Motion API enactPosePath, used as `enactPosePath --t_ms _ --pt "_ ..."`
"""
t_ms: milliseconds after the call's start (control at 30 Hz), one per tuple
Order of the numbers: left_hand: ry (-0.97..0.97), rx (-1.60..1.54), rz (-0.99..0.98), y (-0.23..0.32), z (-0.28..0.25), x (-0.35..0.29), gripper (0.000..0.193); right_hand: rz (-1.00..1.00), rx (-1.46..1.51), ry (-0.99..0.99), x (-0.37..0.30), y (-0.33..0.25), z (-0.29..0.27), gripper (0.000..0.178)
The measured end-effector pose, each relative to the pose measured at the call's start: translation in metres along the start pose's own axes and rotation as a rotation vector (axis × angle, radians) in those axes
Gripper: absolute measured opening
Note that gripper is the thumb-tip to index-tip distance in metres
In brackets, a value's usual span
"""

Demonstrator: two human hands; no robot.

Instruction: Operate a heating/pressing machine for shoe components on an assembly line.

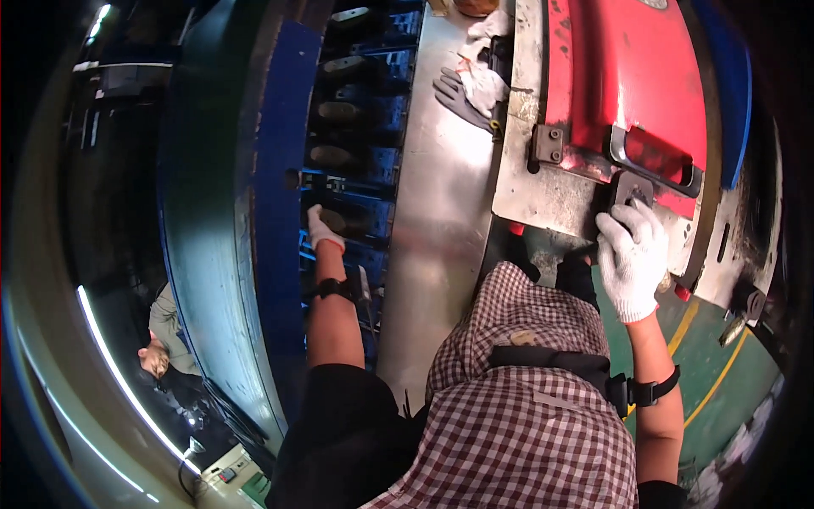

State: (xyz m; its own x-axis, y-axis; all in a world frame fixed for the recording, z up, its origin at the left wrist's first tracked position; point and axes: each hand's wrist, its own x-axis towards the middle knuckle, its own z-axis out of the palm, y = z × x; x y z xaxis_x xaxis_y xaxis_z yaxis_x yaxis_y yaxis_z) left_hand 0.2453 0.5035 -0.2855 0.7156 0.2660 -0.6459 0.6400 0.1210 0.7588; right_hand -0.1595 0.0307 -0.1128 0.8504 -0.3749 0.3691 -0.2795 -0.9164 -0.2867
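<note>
My left hand [324, 230], in a white knit glove, reaches into the blue rack-like machine part [356, 182]. Its fingers look stretched out beside a dark oval piece [332, 222], one of several in a column; whether it touches the piece I cannot tell. My right hand [632, 259], also gloved in white, has its fingers curled at the lower end of a dark flat piece with rounded corners [629, 187]. That piece sits just below a black bar handle [653, 161] on a red machine cover [632, 72]. My fingertips are partly hidden there.
A bare metal ledge [437, 220] runs between the two machine sides, with grey and white gloves [475, 89] on its far part. Red knobs [516, 228] stick out under the pale machine plate [543, 199]. Another person [165, 343] is at far left, beyond a bluish panel [208, 220].
</note>
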Motion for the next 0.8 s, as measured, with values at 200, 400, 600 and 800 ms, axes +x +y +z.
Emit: enactPosePath --t_ms 200,400,600,800 --pt "0.359 0.322 -0.018 -0.002 0.003 0.013 0.081 -0.015 -0.059 -0.007 0.001 -0.003 0.002 0.041" --pt "0.954 0.721 0.5 -0.032 -0.028 -0.055 0.076 -0.024 -0.056 -0.016 0.0 -0.001 0.003 0.039" --pt "0.683 0.415 -0.131 -0.053 -0.159 -0.028 0.064 -0.013 -0.033 -0.027 -0.002 0.003 0.003 0.039" --pt "-0.814 0.646 -0.121 -0.061 -0.237 0.076 0.063 -0.044 -0.061 -0.057 0.003 0.002 0.002 0.038"
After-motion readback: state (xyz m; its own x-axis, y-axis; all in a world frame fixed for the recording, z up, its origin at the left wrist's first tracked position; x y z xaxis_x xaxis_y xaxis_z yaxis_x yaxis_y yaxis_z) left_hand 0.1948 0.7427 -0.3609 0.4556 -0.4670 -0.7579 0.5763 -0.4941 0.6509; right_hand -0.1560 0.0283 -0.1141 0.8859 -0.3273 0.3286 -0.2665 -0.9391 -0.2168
